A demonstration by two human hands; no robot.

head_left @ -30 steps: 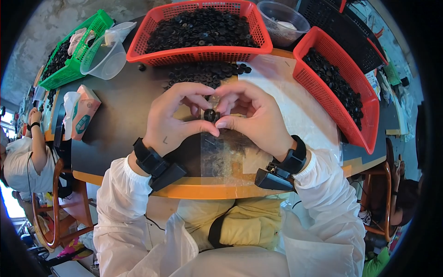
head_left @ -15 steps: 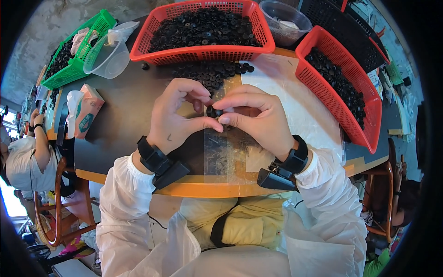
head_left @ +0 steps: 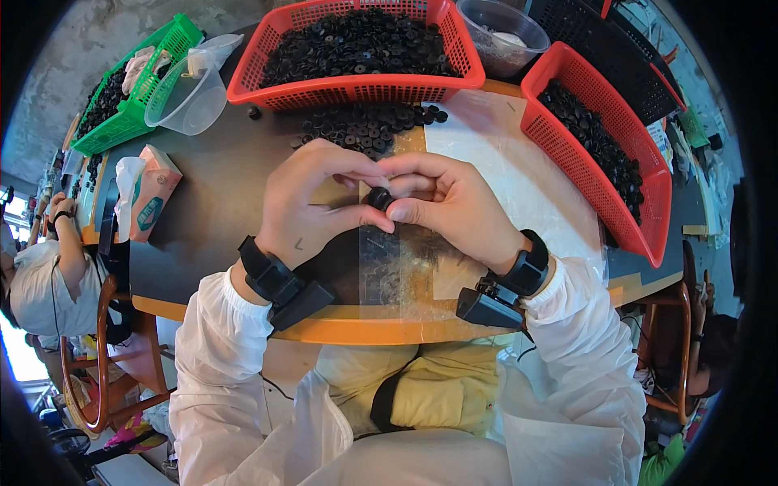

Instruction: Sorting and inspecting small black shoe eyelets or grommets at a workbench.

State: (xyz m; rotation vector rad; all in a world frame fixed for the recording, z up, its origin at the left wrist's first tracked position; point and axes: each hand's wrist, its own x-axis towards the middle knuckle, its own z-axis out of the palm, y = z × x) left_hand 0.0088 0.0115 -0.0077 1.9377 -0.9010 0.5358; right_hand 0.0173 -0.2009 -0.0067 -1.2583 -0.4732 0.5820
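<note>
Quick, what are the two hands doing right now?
Left hand: fingers pinched on the small black ring.
Right hand: fingers pinched on the same ring from the other side.

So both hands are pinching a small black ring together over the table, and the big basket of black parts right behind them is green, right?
Not quite: the big basket right behind the hands is red, as the head view shows; the green basket sits far off to the left. The rest holds: the left hand and right hand pinch a small black ring together.
</note>
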